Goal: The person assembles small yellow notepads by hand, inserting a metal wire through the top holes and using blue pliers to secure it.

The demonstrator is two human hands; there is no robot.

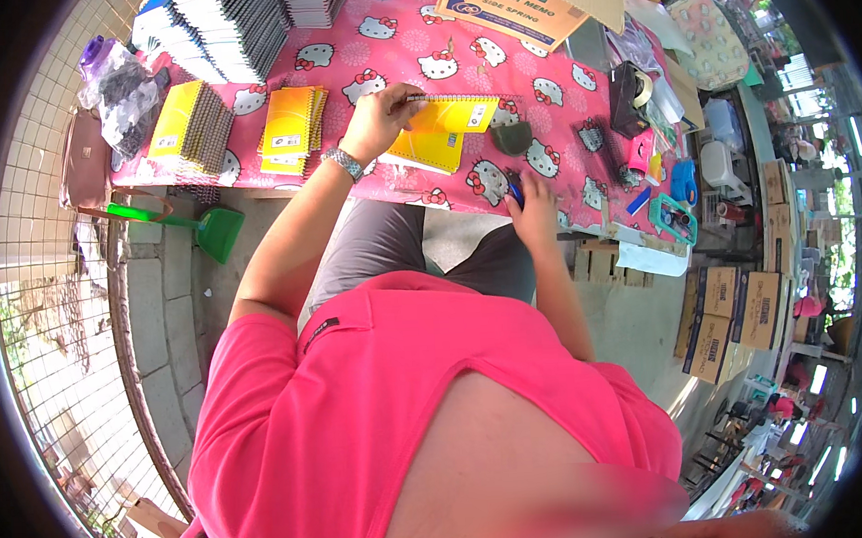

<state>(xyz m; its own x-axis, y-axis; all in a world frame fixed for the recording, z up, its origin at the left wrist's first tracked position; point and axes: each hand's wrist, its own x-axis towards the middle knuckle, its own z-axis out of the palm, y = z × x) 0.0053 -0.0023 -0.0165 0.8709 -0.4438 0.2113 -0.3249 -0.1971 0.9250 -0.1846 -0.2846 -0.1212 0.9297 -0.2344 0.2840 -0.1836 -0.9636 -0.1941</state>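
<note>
My left hand point(378, 122) is closed on the wire-bound end of a yellow spiral notebook point(458, 115), holding it tilted with the coil along its far edge. Beneath it another yellow notebook point(428, 155) lies on the pink patterned tablecloth point(322, 86). My right hand point(536, 207) rests at the table's near edge, its fingers round a small tool with blue handles point(515, 187); the tool's working end is hard to make out. A dark green rounded object point(512, 138) sits between the notebooks and my right hand.
Two piles of yellow notebooks, a larger stack point(189, 126) and a smaller stack point(292, 129), stand to the left. Tall notebook stacks point(219, 33) and an open carton point(516, 10) are at the back. A tape dispenser point(627, 97), loose black coils point(599, 151) and a teal basket point(672, 220) lie right.
</note>
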